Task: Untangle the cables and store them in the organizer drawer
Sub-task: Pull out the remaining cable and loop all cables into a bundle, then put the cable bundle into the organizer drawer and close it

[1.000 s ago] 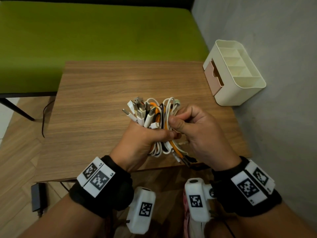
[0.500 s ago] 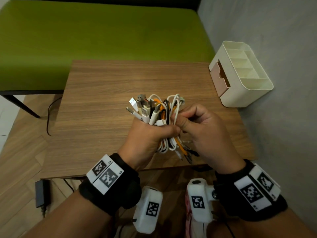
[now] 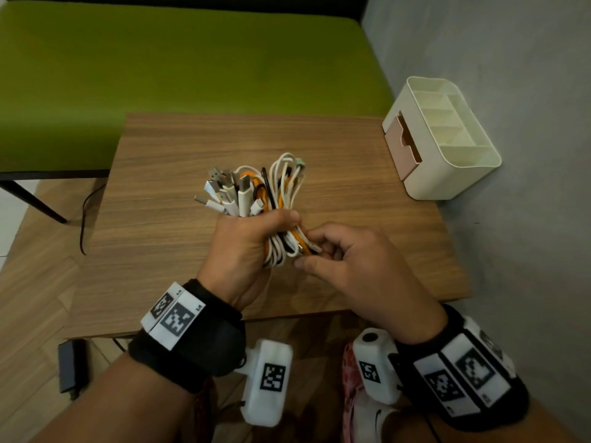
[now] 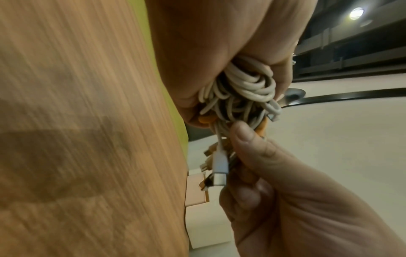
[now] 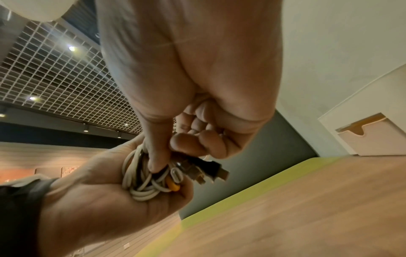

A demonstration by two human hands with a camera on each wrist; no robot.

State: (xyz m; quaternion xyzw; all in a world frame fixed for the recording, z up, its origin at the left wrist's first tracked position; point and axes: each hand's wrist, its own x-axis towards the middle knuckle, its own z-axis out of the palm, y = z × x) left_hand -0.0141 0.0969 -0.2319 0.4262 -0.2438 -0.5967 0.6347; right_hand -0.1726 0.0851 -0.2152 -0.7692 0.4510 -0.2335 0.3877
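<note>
**Cable bundle, held above desk**

Cables [image 3: 271, 199]: white, orange and black, tangled in one bundle held over the desk [image 3: 166, 193]. The middle of the bundle is hidden inside the left hand [image 3: 246, 247], whose grip is wrapped tight around it. USB plugs fan out above the fist. The lower ends are partly covered by the right hand [image 3: 355, 266], which pinches what seems to be a plug cluster between thumb and fingertips; which strand cannot be told.

Organizer [image 3: 447, 139]: cream, at the desk's far right corner against the grey wall. Its pink drawer [image 3: 401, 145] stands slightly open.

Green bench [image 3: 192, 65]: behind the desk.

Black adapter [image 3: 72, 364]: on the floor.
</note>
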